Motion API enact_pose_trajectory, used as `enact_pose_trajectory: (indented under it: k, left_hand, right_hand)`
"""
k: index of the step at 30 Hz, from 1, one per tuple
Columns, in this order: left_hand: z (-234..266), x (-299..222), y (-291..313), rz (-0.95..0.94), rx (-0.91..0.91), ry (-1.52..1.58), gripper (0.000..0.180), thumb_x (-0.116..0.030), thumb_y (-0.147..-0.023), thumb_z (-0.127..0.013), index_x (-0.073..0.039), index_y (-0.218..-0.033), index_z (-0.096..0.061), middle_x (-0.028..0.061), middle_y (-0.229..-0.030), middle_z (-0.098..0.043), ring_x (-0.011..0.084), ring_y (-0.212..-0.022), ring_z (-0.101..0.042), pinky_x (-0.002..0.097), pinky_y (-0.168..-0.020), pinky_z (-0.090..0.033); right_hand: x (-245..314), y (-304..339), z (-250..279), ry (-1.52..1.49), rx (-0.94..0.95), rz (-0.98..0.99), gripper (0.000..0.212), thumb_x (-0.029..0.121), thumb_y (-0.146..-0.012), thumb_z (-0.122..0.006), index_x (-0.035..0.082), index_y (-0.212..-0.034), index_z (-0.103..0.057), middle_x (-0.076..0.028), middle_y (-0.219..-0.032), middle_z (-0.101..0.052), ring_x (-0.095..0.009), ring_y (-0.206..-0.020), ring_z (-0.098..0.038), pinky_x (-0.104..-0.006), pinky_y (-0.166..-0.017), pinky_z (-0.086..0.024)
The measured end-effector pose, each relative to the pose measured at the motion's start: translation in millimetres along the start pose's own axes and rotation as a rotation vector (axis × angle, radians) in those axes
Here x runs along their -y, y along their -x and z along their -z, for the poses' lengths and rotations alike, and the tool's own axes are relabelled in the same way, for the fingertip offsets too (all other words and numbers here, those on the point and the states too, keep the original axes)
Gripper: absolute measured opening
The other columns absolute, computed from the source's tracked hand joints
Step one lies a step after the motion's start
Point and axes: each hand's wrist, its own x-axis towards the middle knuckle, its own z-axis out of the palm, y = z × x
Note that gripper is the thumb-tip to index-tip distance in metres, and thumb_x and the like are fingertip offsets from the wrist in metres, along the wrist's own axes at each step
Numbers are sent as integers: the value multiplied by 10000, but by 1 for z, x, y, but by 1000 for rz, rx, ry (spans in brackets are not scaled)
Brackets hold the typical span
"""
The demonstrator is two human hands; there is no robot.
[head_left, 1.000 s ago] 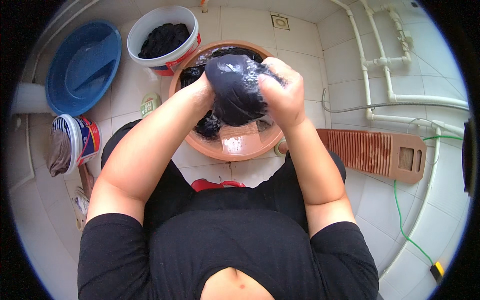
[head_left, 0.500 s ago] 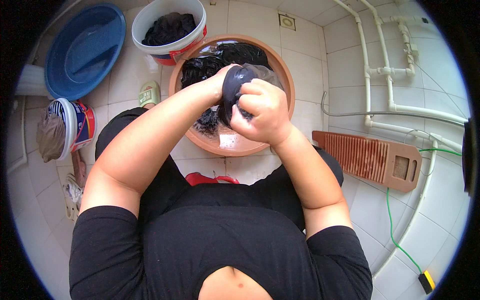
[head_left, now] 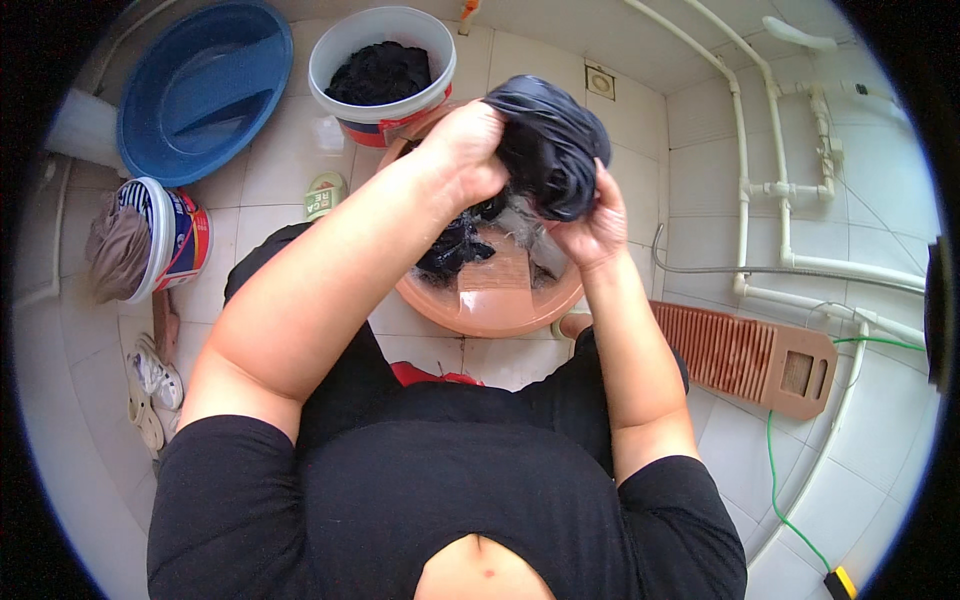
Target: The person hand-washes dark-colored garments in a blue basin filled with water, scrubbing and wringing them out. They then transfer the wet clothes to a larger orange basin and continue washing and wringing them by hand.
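Left hand (head_left: 468, 150) and right hand (head_left: 592, 225) grip a bunched black cloth (head_left: 548, 145) above the brown tub (head_left: 490, 322).
It hangs toward the tub's far right edge, the left forearm slanting across, the right one steeper from where I stand.

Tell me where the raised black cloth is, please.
In the head view, the raised black cloth is above-right of centre, between left hand and right hand, over the brown tub.
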Motion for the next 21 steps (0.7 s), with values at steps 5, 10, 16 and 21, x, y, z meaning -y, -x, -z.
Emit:
enact_pose_trajectory:
  k: [5, 10, 16, 21]
  left_hand:
    - [-4, -23, 12, -157, -8, -364, 510, -22, -748, -624, -47, -1210, -410, 88, -1171, -505, 187, -1075, -487, 379, -900, -393]
    - [0, -37, 26, -235, -139, -316, 786, -105, -735, -658, -50, -1358, -181, 191, -1362, -241, 315, -1248, -277, 470, -950, -330]
    - [10, -49, 24, -309, -422, -171, 423, -167, -823, -524, -25, -1194, -380, 152, -1247, -360, 332, -1171, -339, 468, -936, -355]
    - [1, -46, 29, -238, -403, -214, 375, -220, -822, -528, -18, -1125, -438, 132, -1191, -404, 290, -1098, -386, 441, -892, -388]
  right_hand:
    - [42, -7, -30, 39, 43, 151, 444, 304, -804, -544, 85, -1185, -483, -105, -1180, -529, -269, -1081, -506, -433, -805, -481]
    - [73, -51, -70, -86, 146, 199, 412, 231, -786, -533, 51, -1155, -503, -119, -1169, -536, -285, -1090, -494, -435, -926, -404]
    - [33, -139, -114, 14, 207, 185, 430, 346, -866, -427, 97, -1216, -449, -124, -1209, -500, -318, -1118, -466, -533, -915, -377]
    - [5, -184, -45, 1024, -294, -148, 558, 367, -839, -496, 57, -1279, -352, -191, -1170, -473, -369, -871, -563, -492, -745, -484]
